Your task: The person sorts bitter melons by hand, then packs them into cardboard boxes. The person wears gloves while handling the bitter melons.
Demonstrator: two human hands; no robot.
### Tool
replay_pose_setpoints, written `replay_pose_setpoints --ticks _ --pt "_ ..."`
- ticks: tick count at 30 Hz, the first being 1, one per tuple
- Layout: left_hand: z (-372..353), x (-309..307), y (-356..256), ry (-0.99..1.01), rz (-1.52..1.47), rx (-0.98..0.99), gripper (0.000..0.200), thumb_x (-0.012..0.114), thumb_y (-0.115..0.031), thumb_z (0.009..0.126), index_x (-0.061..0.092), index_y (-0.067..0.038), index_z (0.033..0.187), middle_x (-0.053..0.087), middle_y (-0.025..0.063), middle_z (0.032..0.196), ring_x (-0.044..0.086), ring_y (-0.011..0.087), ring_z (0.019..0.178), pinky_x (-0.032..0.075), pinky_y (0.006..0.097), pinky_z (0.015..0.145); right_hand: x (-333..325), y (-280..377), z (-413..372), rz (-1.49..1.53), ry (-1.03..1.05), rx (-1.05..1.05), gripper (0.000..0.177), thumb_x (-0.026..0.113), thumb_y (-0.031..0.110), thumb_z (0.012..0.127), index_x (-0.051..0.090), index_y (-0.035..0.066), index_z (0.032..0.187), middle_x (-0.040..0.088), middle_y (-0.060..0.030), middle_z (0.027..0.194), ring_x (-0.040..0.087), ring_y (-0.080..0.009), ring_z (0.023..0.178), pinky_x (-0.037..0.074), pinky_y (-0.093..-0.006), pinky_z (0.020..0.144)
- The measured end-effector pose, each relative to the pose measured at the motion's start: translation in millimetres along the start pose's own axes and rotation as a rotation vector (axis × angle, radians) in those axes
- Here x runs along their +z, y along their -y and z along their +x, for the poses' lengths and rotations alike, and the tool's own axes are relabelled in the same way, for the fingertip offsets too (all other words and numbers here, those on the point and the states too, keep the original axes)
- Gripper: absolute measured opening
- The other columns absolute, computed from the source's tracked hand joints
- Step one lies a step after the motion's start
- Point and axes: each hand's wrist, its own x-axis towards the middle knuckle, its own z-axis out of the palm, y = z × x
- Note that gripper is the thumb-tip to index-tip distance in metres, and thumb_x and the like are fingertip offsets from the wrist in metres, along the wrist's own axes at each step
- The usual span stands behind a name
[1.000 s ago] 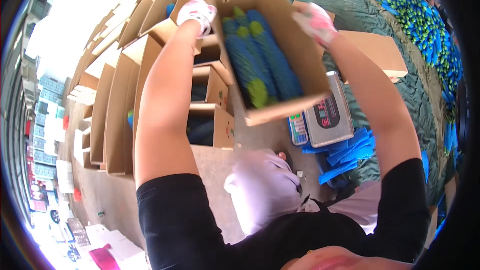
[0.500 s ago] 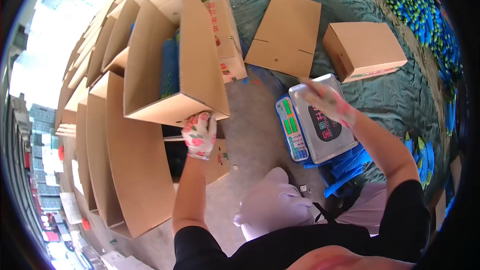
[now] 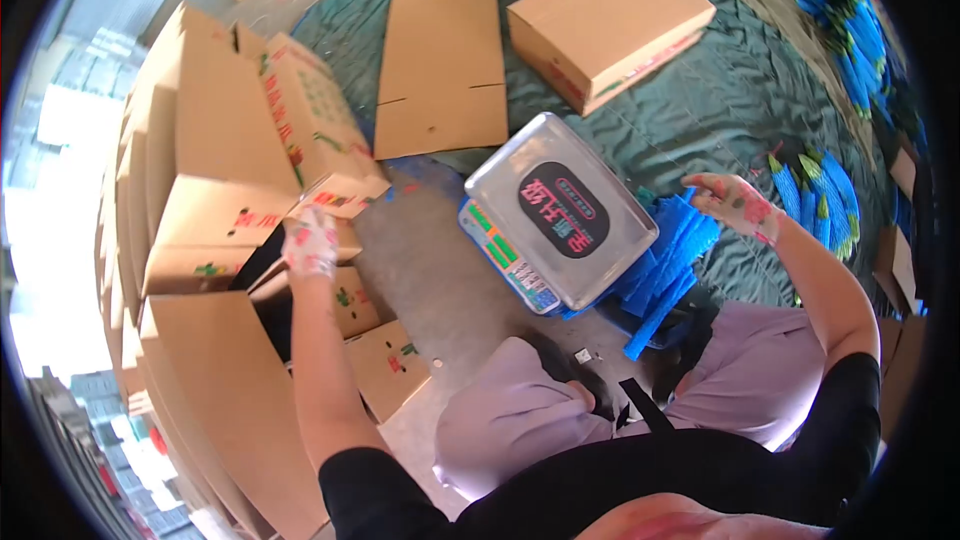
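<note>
My left hand (image 3: 311, 242), in a white glove with a red floral print, is by the near edge of a brown carton (image 3: 215, 220). Its fingers look extended and not wrapped round anything. My right hand (image 3: 738, 208), gloved alike, is at the top of a pile of blue mesh sleeves (image 3: 665, 255). Its fingers are bent in on the end of one blue mesh sleeve. Between the hands lies a scale with a steel platform (image 3: 565, 210) carrying nothing; its green displays (image 3: 492, 232) are lit.
A flattened carton (image 3: 443, 60) and a closed carton (image 3: 610, 25) lie on the green cloth (image 3: 720, 100). More cartons (image 3: 215, 380) stand at left. Blue-netted produce (image 3: 815, 200) lies at right, with a larger heap (image 3: 850, 30) at upper right.
My right hand has moved from over the scale to the blue mesh sleeves. My left hand no longer grips the carton's edge. The view has shifted, and the blue contents of the carton no longer show.
</note>
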Motion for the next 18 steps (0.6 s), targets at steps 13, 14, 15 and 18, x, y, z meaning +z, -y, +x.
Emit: replay_pose_setpoints --ticks 13,14,15,18 --pt "-147 137 -157 0.305 -0.527 0.686 0.032 0.064 -0.011 0.082 0.06 -0.009 0.115 0.063 0.0125 0.114 0.062 0.0312 0.1 0.051 0.0381 0.084 -2 45 299 -0.929 -0.6 -0.33 0.074 0.062 0.048 0.081 0.038 0.013 0.142 0.025 -0.0203 0.15 0.019 -0.0359 0.141 0.017 -0.0459 0.115" --pt "-147 137 -159 0.285 -0.543 0.674 0.032 0.064 -0.009 0.082 0.06 -0.008 0.114 0.063 0.0116 0.114 0.062 0.0309 0.1 0.051 0.038 0.083 -1 35 301 -0.923 -0.591 -0.328 0.074 0.062 0.048 0.081 0.038 0.013 0.142 0.025 -0.0203 0.15 0.019 -0.0359 0.141 0.017 -0.0459 0.115" --pt "-143 133 -162 0.261 -0.488 0.688 0.033 0.063 -0.008 0.082 0.06 -0.009 0.115 0.063 0.0114 0.114 0.062 0.0308 0.1 0.052 0.0378 0.084 3 23 297 -0.941 -0.641 -0.376 0.078 0.063 0.049 0.08 0.034 0.014 0.144 0.024 -0.0204 0.151 0.018 -0.0355 0.142 0.016 -0.0456 0.115" --pt "-121 101 -194 0.192 -0.46 0.737 0.037 0.064 -0.007 0.081 0.058 -0.008 0.117 0.062 0.0115 0.115 0.062 0.0298 0.101 0.052 0.0366 0.083 4 -7 269 -0.957 -0.684 -0.46 0.087 0.066 0.049 0.077 0.027 0.015 0.148 0.02 -0.0217 0.152 0.016 -0.0355 0.143 0.016 -0.0459 0.115"
